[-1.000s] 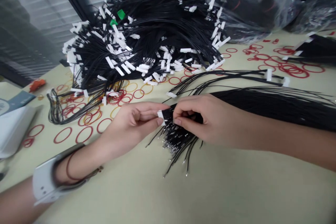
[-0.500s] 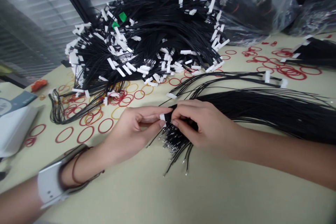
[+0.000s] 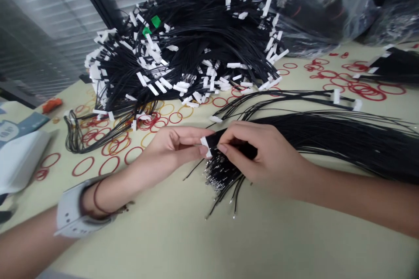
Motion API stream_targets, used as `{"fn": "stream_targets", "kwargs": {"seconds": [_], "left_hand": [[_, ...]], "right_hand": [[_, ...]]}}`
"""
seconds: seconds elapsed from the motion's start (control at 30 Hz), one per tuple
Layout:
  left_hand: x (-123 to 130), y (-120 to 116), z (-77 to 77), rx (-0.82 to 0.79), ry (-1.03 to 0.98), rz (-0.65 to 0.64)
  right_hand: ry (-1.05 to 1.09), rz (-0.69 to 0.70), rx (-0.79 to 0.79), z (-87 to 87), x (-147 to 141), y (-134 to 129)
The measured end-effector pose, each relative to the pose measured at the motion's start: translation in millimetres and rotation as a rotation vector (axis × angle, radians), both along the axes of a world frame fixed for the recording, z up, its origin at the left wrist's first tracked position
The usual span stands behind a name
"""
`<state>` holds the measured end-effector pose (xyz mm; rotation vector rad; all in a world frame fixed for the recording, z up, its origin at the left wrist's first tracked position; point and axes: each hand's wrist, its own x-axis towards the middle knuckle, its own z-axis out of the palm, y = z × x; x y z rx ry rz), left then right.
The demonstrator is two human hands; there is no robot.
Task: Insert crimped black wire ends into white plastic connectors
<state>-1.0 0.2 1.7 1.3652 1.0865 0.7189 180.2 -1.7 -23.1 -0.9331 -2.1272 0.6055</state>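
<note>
Between the thumb and fingers of my left hand (image 3: 173, 148) is a white connector housing (image 3: 206, 146), with black wires running from it to the right. My right hand (image 3: 258, 150) pinches a thin black wire close behind the housing; its fingertips hide most of that wire. Just below my fingers lie the bare metal-tipped ends of a thick bundle of black wires (image 3: 327, 137), which stretches away to the right under my right hand. A few wire ends (image 3: 234, 200) stick out toward me from the bundle.
A big heap of black cables with white connectors (image 3: 196, 43) stands at the back. Red and yellow rubber bands (image 3: 111, 139) are scattered on the table (image 3: 203, 244). A white box (image 3: 22, 161) is at left, clear plastic bags (image 3: 314, 13) at back right, more cables (image 3: 396, 65) at far right.
My left hand has turned slightly, and more of the white housing shows. My right fingertips have shifted a little to the right and down, away from the housing. The whole view has shifted slightly.
</note>
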Motion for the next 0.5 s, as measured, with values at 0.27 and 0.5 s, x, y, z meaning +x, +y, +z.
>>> {"fn": "stream_targets", "kwargs": {"seconds": [0.27, 0.5], "left_hand": [[-3.7, 4.3, -4.9, -0.033, -0.008, 0.000], [-3.5, 6.4, -4.9, -0.005, 0.012, -0.042]], "right_hand": [[0.037, -0.042, -0.090, 1.7, 3.5, -2.2], [0.058, -0.043, -0.112, 1.2, 1.6, -1.7]]}}
